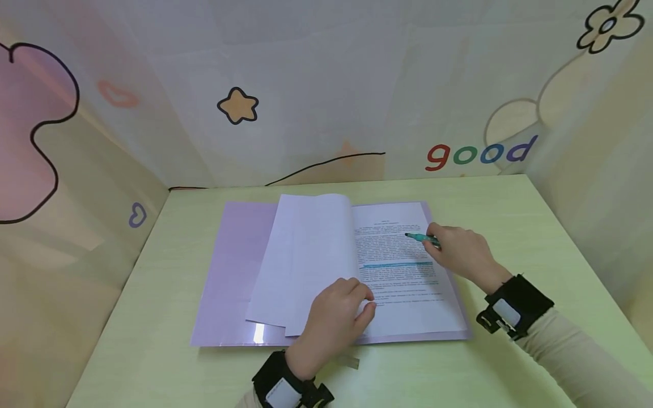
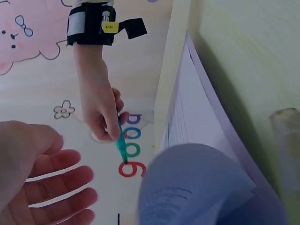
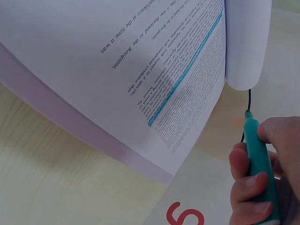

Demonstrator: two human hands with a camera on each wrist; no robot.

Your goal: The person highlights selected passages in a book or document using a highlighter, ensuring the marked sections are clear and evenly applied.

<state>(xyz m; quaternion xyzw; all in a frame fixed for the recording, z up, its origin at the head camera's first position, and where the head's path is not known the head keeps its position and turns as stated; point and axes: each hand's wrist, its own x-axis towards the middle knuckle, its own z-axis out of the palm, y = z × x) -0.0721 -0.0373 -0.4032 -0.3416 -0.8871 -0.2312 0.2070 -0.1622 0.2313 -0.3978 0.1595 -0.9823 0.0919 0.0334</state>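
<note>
My right hand (image 1: 461, 252) grips a teal highlighter (image 3: 259, 159), its dark tip uncapped and pointing left over the upper part of the printed page (image 1: 408, 306). One line of that page carries a blue highlighter stroke (image 3: 185, 75). My left hand (image 1: 336, 311) is over the lower middle of the document, near the fold. Its fingers (image 2: 61, 187) are loosely bent and apart, with nothing between them in the left wrist view. The turned-over white sheets (image 1: 311, 255) curl up at the fold beside it. Beneath the papers lies a purple folder (image 1: 229, 272), spread flat.
The folder lies on a pale yellow-green table (image 1: 153, 351). A small strip of tape (image 1: 349, 361) is stuck to the table in front of it. Printed fabric walls (image 1: 316, 85) enclose the table at the back and both sides. Each wrist wears a black strap (image 1: 517, 309).
</note>
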